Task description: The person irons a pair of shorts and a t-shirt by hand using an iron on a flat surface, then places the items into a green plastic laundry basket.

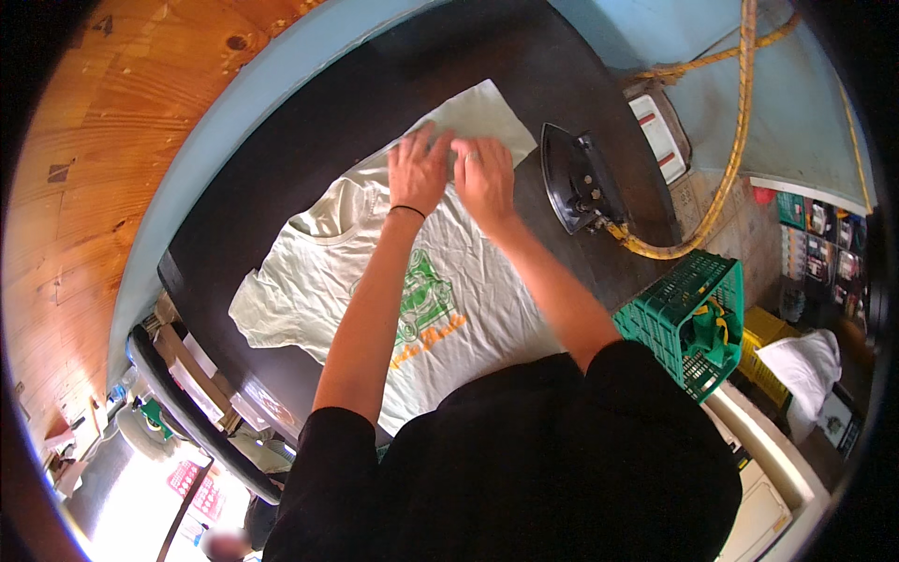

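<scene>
A pale T-shirt (pixel 506 281) lies spread on a dark padded board (pixel 281 168), front side up. It bears a green vehicle print (pixel 425 295) with orange lettering under it. Creases run across its body, while the sleeve at the top looks smoother. My left hand (pixel 418 172) rests palm down near the shoulder, fingers slightly apart. Close beside it, my right hand (pixel 486 179) touches the sleeve's lower part with bent fingers; whether it pinches cloth is hidden. To the right of the sleeve sits a black iron (pixel 583 179), apart from both hands.
A yellow wrapped hose (pixel 734 161) loops from the iron up to the right. Beyond the board's right edge stands a green plastic crate (pixel 653 330) beside a yellow crate (pixel 765 337). A wooden wall (pixel 140 126) runs along the left. Another person (pixel 228 541) is partly visible at lower left.
</scene>
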Available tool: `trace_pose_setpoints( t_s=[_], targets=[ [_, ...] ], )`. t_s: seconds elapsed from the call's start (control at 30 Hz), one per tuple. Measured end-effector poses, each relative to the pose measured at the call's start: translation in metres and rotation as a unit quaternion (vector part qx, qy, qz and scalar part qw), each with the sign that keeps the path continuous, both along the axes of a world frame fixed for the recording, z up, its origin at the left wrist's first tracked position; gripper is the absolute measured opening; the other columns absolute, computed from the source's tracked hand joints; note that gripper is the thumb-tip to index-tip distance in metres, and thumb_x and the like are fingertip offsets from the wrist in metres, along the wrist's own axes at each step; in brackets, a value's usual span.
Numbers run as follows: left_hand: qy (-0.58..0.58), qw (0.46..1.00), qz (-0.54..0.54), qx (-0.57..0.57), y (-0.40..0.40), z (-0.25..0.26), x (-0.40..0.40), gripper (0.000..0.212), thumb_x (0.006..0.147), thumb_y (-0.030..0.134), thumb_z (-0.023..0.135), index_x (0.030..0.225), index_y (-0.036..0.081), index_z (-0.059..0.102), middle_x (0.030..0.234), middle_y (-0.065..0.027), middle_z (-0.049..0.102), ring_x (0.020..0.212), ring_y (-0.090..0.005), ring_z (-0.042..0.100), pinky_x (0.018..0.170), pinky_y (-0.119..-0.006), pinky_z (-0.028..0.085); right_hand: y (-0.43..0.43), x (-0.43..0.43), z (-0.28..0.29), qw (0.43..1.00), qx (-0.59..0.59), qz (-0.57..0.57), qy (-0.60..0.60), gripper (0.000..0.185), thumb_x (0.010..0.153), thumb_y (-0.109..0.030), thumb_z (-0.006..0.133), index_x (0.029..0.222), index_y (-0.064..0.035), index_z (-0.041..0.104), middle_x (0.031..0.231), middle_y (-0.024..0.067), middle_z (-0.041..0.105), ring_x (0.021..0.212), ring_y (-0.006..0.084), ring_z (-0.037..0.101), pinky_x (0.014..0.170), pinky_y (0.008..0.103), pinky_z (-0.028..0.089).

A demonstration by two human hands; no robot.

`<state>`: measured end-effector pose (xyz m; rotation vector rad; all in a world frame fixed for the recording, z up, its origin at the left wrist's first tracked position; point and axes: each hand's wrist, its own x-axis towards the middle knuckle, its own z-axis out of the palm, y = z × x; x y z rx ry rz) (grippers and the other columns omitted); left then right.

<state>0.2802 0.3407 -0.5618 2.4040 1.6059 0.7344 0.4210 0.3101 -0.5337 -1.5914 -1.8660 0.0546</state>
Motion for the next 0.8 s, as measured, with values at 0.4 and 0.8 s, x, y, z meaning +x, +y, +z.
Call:
trace_pose_setpoints(
  t_s=[0.4, 0.8],
  targets=[
    [0.019, 0.999, 0.041, 0.017, 0.088, -0.006, 0.071, 0.024, 0.09, 0.02, 0.067, 0.114, 0.019, 0.066, 0.116, -0.0105, 0.062, 0.109, -0.0333, 0.057, 0.09, -0.048, 0.047, -0.018, 0.048, -0.008, 0.867, -0.31, -0.31, 0.237, 0.03, 0.091, -0.03, 0.068, 0.084, -0.0009, 0.068, 0.084, 0.0192, 0.072, 0.079, 0.0338, 0.072, 0.069, 0.0422, 0.055],
    [-0.309, 0.939, 0.135, -0.068, 0.123, -0.011, 0.088, 0.007, 0.09, 0.006, 0.064, 0.088, 0.004, 0.058, 0.072, -0.0136, 0.064, 0.066, -0.0318, 0.062, 0.065, -0.041, 0.05, 0.014, 0.035, -0.002, 0.86, -0.063, -0.204, 0.463, 0.038, 0.077, 0.0, 0.066, 0.114, -0.007, 0.064, 0.069, 0.0069, 0.06, 0.062, 0.0172, 0.065, 0.061, 0.0321, 0.051]
  ],
)
